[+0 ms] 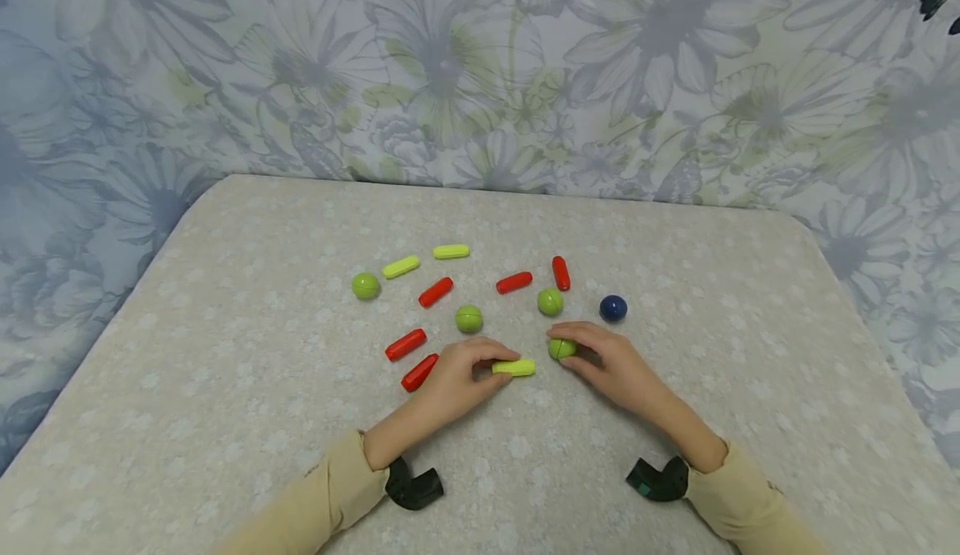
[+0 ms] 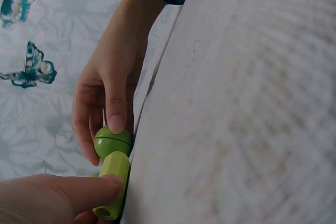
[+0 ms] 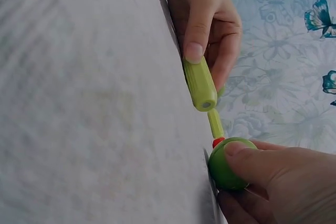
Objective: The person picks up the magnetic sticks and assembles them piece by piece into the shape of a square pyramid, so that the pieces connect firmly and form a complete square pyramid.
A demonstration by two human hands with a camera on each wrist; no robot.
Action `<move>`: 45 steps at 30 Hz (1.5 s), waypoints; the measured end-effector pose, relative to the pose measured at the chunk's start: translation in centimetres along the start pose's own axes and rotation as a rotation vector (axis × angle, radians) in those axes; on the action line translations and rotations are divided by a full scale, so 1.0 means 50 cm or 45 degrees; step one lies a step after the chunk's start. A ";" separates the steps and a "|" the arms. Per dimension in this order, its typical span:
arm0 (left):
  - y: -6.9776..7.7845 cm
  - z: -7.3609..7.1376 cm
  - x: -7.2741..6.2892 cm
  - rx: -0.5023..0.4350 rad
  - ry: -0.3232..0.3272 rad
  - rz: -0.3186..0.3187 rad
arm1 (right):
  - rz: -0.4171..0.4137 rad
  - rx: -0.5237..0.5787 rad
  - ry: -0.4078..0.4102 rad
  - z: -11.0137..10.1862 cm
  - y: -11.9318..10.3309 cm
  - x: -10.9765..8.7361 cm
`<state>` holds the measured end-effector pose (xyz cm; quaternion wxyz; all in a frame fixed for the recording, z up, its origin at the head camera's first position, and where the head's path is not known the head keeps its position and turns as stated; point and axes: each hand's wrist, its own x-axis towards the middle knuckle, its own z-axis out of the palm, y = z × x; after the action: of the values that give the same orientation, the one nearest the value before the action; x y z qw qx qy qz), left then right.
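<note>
Between thumb and fingers, my left hand [image 1: 460, 374] pinches a yellow-green stick [image 1: 517, 367] low at the tabletop. The stick is faceted, with a small grey dot in its end [image 3: 206, 104] in the right wrist view. My right hand [image 1: 615, 365] holds a green ball [image 1: 560, 348] with a seam line around it, thumb on one side and fingers on the other. The free end of the stick points toward this ball, with a gap between them in the head view. A second green ball [image 1: 469, 318] lies just beyond my left hand.
Farther back lie a green ball [image 1: 550, 302], another green ball [image 1: 365, 286], a dark blue ball [image 1: 613, 308] and two yellow-green sticks [image 1: 401, 267]. Several red sticks [image 1: 436, 292] are scattered around, one [image 1: 420, 372] beside my left hand. A patterned cloth covers the table [image 1: 225, 288]; floral fabric [image 1: 450, 63] hangs behind.
</note>
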<state>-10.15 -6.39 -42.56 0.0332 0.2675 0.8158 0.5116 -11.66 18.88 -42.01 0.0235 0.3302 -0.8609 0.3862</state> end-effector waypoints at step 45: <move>0.002 -0.019 -0.012 0.046 0.034 -0.030 | 0.135 0.199 0.047 0.049 -0.032 -0.011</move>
<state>-9.90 -7.43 -42.13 0.0236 0.2515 0.8285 0.4998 -9.76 16.75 -42.86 -0.0070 0.2779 -0.8439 0.4588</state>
